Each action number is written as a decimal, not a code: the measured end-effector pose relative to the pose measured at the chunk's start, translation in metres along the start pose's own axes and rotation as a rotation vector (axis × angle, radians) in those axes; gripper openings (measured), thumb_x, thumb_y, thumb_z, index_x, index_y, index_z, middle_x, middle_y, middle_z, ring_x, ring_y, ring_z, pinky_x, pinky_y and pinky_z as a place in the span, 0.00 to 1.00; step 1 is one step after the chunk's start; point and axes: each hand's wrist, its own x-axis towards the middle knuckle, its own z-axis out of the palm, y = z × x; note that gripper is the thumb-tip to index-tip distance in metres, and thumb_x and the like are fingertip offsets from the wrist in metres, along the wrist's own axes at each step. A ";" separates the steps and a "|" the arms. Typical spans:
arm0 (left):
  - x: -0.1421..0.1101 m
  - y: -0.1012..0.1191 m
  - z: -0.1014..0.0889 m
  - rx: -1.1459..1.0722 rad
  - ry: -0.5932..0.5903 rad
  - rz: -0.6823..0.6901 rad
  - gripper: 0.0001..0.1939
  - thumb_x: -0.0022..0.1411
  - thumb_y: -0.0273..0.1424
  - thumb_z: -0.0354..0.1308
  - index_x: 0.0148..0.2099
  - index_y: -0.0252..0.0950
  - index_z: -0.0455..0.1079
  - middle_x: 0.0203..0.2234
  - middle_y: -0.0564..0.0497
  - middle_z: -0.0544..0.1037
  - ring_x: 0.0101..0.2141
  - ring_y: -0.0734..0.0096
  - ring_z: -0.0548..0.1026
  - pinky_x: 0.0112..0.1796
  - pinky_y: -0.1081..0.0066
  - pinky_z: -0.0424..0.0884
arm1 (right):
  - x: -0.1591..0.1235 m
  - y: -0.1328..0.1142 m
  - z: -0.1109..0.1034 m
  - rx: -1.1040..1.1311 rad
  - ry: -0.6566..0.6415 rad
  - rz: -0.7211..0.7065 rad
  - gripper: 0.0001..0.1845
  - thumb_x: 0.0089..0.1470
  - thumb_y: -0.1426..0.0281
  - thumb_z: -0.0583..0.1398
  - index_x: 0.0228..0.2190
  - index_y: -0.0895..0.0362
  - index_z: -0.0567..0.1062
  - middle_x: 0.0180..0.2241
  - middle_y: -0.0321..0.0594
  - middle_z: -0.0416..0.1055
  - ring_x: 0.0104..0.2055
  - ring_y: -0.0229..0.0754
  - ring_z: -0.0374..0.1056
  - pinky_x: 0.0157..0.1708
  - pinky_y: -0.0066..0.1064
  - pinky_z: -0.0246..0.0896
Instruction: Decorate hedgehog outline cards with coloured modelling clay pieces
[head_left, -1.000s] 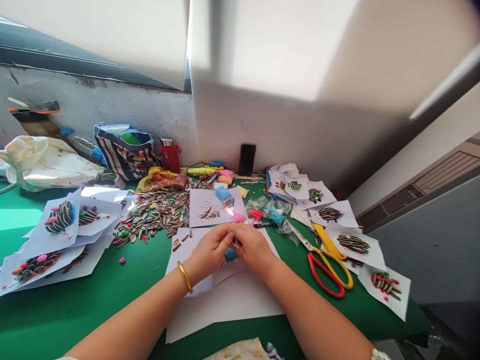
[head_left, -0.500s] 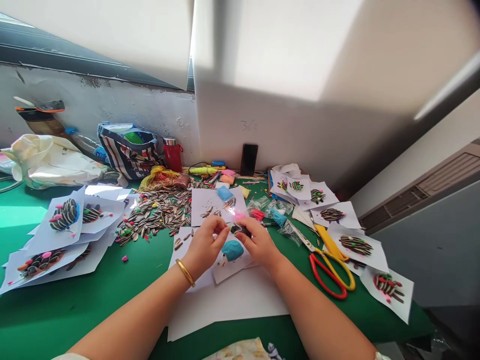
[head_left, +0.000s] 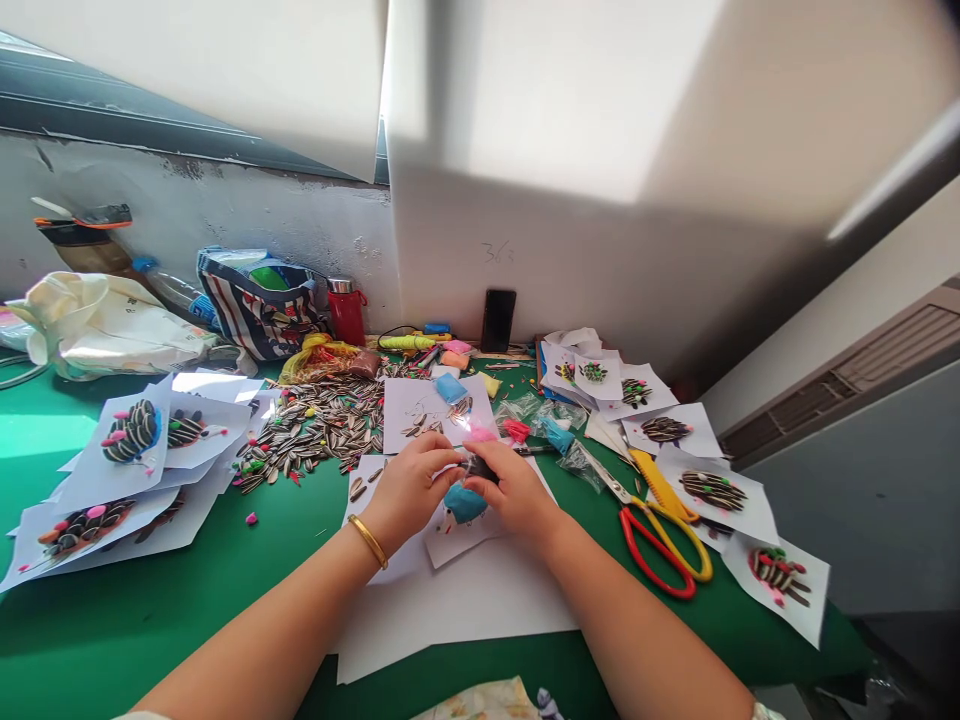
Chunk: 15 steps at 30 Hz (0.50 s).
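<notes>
1. The left hand point(head_left: 409, 490) is half closed, its fingers curled inward toward the right hand. Whether its fingertips grip anything cannot be told, as the right hand partly hides them.
2. The right hand point(head_left: 514, 495) is closed to a pinch on a dark seed point(head_left: 480, 468), which sits between the two hands and shows only in part.
3. A blue clay lump point(head_left: 465, 503) lies just below the seed, under the fingers of both hands. It seems to touch the seed, but whether it rests on the small sheet point(head_left: 472, 540) beneath it or is held up cannot be told.
4. A pinch at the fingertips looks like the best hold here: it leaves the seed's dark face in view, and light pressure should avoid denting the soft clay.
5. Keeping both wrists low and near each other would likely steady such small work, and the sheet under the hands gives a flat, clean place to work.
6. Pink clay point(head_left: 481, 434) lies just beyond the fingertips, within easy reach. Further beyond the hands is a blue clay piece point(head_left: 450, 388) on a seed-strewn sheet point(head_left: 405, 420).
7. Left of the left hand lie a heap of seeds point(head_left: 315, 420) and finished cards point(head_left: 131, 435). Right of the right hand lie scissors point(head_left: 660, 550) and more cards point(head_left: 712, 490).
</notes>
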 end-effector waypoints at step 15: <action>0.001 -0.004 -0.003 -0.054 0.078 0.088 0.09 0.63 0.31 0.59 0.45 0.42 0.77 0.41 0.47 0.75 0.43 0.62 0.73 0.44 0.63 0.71 | 0.002 0.002 -0.005 0.114 0.000 0.076 0.29 0.59 0.50 0.57 0.54 0.54 0.71 0.50 0.49 0.73 0.51 0.51 0.69 0.52 0.45 0.65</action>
